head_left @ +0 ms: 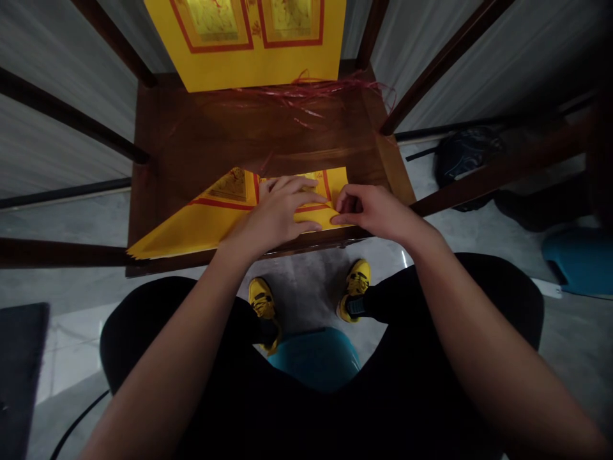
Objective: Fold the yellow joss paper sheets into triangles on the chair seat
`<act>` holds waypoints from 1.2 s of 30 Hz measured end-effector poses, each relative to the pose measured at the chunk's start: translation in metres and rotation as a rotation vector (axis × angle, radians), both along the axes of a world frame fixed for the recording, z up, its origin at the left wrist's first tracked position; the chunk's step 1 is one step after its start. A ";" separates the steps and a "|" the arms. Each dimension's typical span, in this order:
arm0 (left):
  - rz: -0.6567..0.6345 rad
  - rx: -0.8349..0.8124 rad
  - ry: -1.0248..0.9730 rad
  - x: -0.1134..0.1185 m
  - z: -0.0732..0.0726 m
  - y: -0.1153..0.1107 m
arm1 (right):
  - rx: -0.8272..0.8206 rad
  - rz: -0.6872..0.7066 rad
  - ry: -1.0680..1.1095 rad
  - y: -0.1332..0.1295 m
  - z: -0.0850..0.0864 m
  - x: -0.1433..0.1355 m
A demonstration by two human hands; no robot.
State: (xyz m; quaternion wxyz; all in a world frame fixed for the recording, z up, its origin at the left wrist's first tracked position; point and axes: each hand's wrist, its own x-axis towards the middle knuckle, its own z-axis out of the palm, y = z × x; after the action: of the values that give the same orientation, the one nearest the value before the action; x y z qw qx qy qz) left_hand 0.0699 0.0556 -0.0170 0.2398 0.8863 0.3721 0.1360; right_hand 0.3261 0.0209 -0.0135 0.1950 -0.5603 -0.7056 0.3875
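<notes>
A yellow printed paper sheet [205,230] lies along the near edge of the wooden seat. Red lines and dark printed pictures show on it, and its left side is folded into a slanting point. My left hand [282,207] rests flat across the middle of the sheet, fingers stretched to the right. At the sheet's right end, my right hand [371,207] has its thumb and forefinger closed on the near edge, where the paper looks folded over. Part of the print is hidden under my left hand.
At the back of the wooden seat [215,134] stands a stack of similar yellow paper [258,64], with tangled red plastic strings [306,96] before it. Dark wooden posts rise around the seat. A dark bag [467,156] and a blue stool [582,262] are at the right.
</notes>
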 end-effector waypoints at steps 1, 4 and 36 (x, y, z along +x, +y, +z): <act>0.006 -0.014 0.002 0.001 0.000 -0.001 | -0.012 0.008 -0.004 0.001 0.000 0.001; 0.027 -0.047 -0.001 0.003 0.000 -0.002 | -0.060 0.008 -0.042 0.004 0.002 0.008; -0.017 0.017 0.031 -0.002 -0.009 -0.005 | 0.395 0.067 -0.345 -0.077 -0.029 -0.054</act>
State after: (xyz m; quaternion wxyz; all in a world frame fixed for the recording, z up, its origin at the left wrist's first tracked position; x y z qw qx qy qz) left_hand 0.0679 0.0509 -0.0256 0.2277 0.8934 0.3671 0.1235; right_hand 0.2716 -0.0556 -0.0427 0.1646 -0.5455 -0.8085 0.1473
